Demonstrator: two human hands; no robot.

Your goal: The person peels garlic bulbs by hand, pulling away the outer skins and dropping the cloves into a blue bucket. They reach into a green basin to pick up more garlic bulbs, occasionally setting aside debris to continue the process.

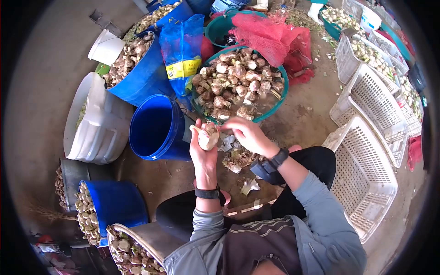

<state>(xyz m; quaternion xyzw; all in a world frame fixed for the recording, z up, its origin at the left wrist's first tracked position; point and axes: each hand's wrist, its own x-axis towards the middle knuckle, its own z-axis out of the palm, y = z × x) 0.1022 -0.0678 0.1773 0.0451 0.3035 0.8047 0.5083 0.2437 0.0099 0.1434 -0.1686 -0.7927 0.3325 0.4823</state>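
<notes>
In the middle of the head view, my left hand (203, 156) is closed around a pale, garlic-like bulb (208, 138), with a stub pointing left. Just right of it is my right hand (250, 135), its fingers curled together near the bulb's side. What those fingers hold, if anything, is blurred and cannot be made out. Beyond both hands sits a round green tub (280, 98) heaped with brownish, soil-stained bulbs (238, 78). On the floor below my right hand lies a pile of peelings (240, 158), with a pale scrap (250, 185) nearer me.
A blue bucket (156, 126) stands left of my left hand. Further left are a white container (103, 130) and a tipped blue bucket (117, 204) of pale pieces. White plastic crates (362, 178) line the right. Red mesh bags (270, 36) lie behind the tub.
</notes>
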